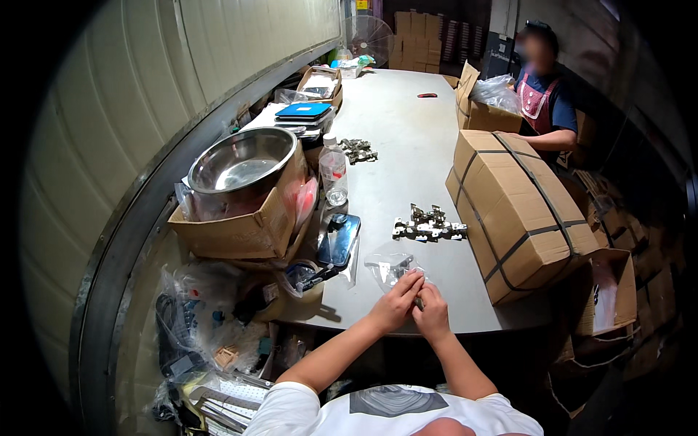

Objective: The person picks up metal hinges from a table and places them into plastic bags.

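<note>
My left hand (396, 301) and my right hand (432, 311) are together over the near edge of the grey table (396, 131). Both are closed on a clear plastic bag (387, 266), which spreads out beyond my fingers. Something dark and metallic shows through the bag; my fingers partly cover it. Just past the bag lies a small pile of metal hinges (429, 225), against the strapped carton on the right. Another cluster of metal hinges (358, 150) sits farther back, beside a clear plastic bottle (334, 173).
A strapped cardboard carton (520, 211) fills the table's right side, with a person (542, 94) behind it. On the left are a steel basin (243, 160) on an open box and a phone (339, 240). A red-handled knife (427, 95) lies far back.
</note>
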Available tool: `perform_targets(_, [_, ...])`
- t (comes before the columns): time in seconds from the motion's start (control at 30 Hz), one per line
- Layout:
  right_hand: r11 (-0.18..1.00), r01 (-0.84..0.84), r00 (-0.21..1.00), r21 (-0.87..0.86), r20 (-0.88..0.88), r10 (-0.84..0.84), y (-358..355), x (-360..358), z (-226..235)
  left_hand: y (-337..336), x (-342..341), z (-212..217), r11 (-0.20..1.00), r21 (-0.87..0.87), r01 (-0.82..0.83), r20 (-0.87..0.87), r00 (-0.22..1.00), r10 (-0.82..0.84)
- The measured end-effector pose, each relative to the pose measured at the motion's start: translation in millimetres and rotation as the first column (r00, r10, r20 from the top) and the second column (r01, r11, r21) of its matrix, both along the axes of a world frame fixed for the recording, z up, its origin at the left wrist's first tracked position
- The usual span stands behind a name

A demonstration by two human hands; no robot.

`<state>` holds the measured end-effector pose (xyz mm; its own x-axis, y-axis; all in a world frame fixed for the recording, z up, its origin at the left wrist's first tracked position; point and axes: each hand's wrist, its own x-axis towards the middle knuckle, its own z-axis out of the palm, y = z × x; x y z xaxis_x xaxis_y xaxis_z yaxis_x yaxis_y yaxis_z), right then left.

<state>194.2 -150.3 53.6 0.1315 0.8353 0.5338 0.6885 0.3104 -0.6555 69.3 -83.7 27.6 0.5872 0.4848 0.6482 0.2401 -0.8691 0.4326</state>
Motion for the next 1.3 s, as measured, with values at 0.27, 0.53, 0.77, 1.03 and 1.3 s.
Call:
perform_targets(0.27, [0.917,0.393,0.915,0.062,0.077,-0.397,17.4,8.5,-15.4,0.1,5.3,-1.4,1.0,0.01,0.02,-0.002,1.0,-0.02])
perform_targets(0.53, [0.916,-0.084,0.96,-0.392,0.215,0.18,57.1,55.5,7.3,-0.3,0.4,-3.8,0.997,-0.08,-0.021,-0.038,0.999,0.018])
perform_targets(0.77, [0.953,0.227,0.887,-0.202,0.446,-0.117,165.4,26.7,41.1,-3.4,-2.5,3.4,0.985,-0.031,-0.17,-0.098,0.981,0.166])
perform_targets(1.03, [0.923,0.346,0.611,-0.169,0.787,-0.085,176.6,15.5,-2.3,-2.9,-2.6,-7.3,0.944,-0.104,-0.312,-0.051,0.95,0.308])
perform_targets(1.3, [0.948,0.265,0.531,-0.178,0.848,0.011,77.4,82.8,7.4,0.0,-3.2,1.0,0.946,-0.146,-0.29,-0.108,0.955,0.276])
